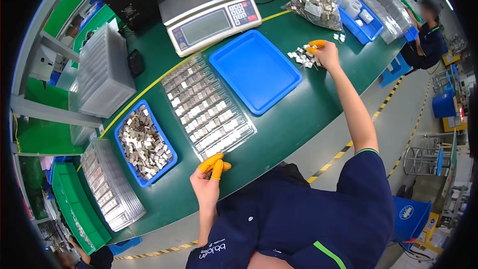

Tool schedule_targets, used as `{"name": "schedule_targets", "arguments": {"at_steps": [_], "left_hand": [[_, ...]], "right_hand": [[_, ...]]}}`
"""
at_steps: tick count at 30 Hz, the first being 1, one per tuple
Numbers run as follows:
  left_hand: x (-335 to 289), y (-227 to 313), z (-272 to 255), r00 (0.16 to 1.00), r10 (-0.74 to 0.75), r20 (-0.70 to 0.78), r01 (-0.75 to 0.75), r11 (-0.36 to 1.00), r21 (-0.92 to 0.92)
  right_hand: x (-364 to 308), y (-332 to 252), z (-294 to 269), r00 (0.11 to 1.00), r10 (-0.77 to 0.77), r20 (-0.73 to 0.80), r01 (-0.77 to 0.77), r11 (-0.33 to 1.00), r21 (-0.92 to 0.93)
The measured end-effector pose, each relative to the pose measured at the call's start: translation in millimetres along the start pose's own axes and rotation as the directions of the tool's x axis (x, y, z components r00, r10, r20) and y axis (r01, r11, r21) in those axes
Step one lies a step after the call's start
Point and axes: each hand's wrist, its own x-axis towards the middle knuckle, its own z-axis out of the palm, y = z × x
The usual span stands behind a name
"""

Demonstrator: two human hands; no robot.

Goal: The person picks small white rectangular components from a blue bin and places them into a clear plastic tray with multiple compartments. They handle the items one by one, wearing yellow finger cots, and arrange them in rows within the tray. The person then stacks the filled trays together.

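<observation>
In the head view, the person's two hands are set wide apart over the green table (279,137). The right hand (326,56) reaches out to a loose pile of small parts (301,59), its fingertips bent down at the pile's edge, a posture that suits singling out tiny pieces. Whether those fingers are clamped on one I cannot tell. The left hand (205,182) is raised just beside the near end of a clear tray (247,121), thumb and fingers close to one another; whether anything is pinched there is hidden. Orange finger cots (211,162) cover the fingertips (probably for grip or cleanliness).

The clear tray lies within easy reach of the left hand, its ribs seemingly there to keep parts in line. The raised walls of the flat blue tray (254,74) and of the narrower blue bin (162,174) would stop pieces scattering; the bin is heaped with similar ones. A plastic bag (316,7) gathers more beyond the pile, near the scale (211,22).

The parts themselves look small and blocky, white and metallic grey: jumbled in the pile by the right hand, but in neat rows in the clear tray, whitest toward its near end.
</observation>
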Motion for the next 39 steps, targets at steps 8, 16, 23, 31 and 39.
{"name": "schedule_targets", "arguments": {"at_steps": [8,16,23,31,39], "left_hand": [[1,1,-19,1.0,0.016,-0.026,-0.015,1.0,0.023],[12,15,-16,0.993,0.076,-0.087,-0.076,0.997,-0.002],[21,68,-3,0.997,0.061,0.055,-0.041,0.948,-0.315],[8,69,-19,0.989,0.15,-0.015,-0.136,0.841,-0.524],[4,85,-4,0.923,0.254,-0.288,-0.38,0.719,-0.582]], "right_hand": [[-3,3,-20,0.987,-0.092,-0.134,0.092,0.996,-0.006],[-102,-133,-14,0.944,-0.293,0.152,0.183,0.848,0.497],[-192,-224,12,0.697,-0.591,0.405,0.125,0.657,0.744],[-212,-255,39,0.615,-0.739,0.275,0.209,0.489,0.847],[-242,-253,52,0.744,-0.627,0.232,-0.057,0.286,0.956]]}}
